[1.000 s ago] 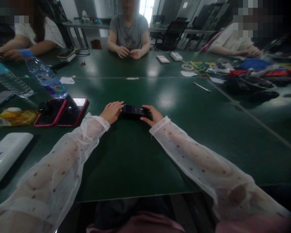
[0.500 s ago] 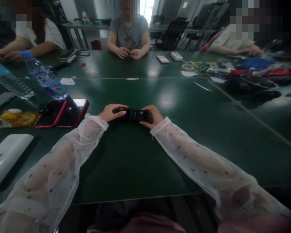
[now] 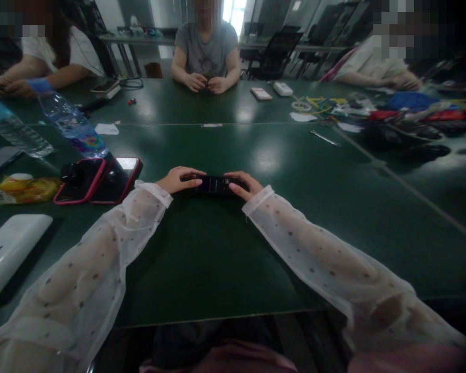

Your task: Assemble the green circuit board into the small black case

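Had phones (image 3: 118,181) and bottles (image 3: 68,119) at left on the desk (image 3: 217,259), a wrench (image 3: 324,138) beyond at right; held a device (image 3: 213,185) crosswise between left grip (image 3: 181,179) and right grip (image 3: 244,185), pinching an end in each.

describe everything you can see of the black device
The black device is oblong, perhaps plastic. Its face has a darker panel toward the left, possibly a screen, small pale marks near the middle and a round detail toward the right; none is readable. It is held lengthwise from side to side over the green table, the left hand at its left end and the right hand at its right. Whether it touches the table is unclear.
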`<act>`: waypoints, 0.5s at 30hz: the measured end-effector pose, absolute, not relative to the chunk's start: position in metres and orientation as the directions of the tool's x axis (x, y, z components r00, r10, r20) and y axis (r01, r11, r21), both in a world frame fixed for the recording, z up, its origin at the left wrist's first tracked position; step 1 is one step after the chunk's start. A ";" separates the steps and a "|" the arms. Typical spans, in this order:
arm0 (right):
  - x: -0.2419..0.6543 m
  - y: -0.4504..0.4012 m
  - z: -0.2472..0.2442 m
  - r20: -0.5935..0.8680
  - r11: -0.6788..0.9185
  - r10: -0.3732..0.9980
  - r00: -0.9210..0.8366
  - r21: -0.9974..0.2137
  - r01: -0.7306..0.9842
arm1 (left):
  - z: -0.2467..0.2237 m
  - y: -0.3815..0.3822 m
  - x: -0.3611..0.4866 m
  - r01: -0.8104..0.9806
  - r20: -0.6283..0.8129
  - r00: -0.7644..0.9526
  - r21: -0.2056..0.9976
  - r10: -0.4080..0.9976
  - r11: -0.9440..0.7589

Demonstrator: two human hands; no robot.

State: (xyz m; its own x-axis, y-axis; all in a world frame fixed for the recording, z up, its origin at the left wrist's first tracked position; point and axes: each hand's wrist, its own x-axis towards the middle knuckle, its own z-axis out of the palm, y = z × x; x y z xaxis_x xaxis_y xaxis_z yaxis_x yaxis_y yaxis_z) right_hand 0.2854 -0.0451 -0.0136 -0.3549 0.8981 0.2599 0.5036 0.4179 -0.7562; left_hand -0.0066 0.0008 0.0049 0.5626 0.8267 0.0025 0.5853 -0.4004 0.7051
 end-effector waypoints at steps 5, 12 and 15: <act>0.283 -0.042 -0.013 0.191 0.299 0.911 -0.365 -0.916 0.267 | 0.008 0.001 -0.006 0.605 0.010 0.567 0.673 0.824 -0.425; 0.285 -0.039 -0.014 0.176 0.283 0.904 -0.389 -0.929 0.237 | 0.009 0.000 -0.006 0.634 -0.012 0.561 0.649 0.828 -0.420; 0.286 -0.037 -0.016 0.176 0.282 0.902 -0.394 -0.931 0.230 | 0.010 -0.001 -0.005 0.628 -0.016 0.561 0.660 0.828 -0.413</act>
State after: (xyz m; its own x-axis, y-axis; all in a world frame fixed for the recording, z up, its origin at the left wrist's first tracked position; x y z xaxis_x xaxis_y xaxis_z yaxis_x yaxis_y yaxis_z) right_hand 0.2859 -0.0372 -0.0158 -0.3942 0.9021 0.1757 0.2302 0.2820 -0.9314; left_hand -0.0046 -0.0008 0.0103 0.5609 0.8277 -0.0159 0.6279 -0.4128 0.6598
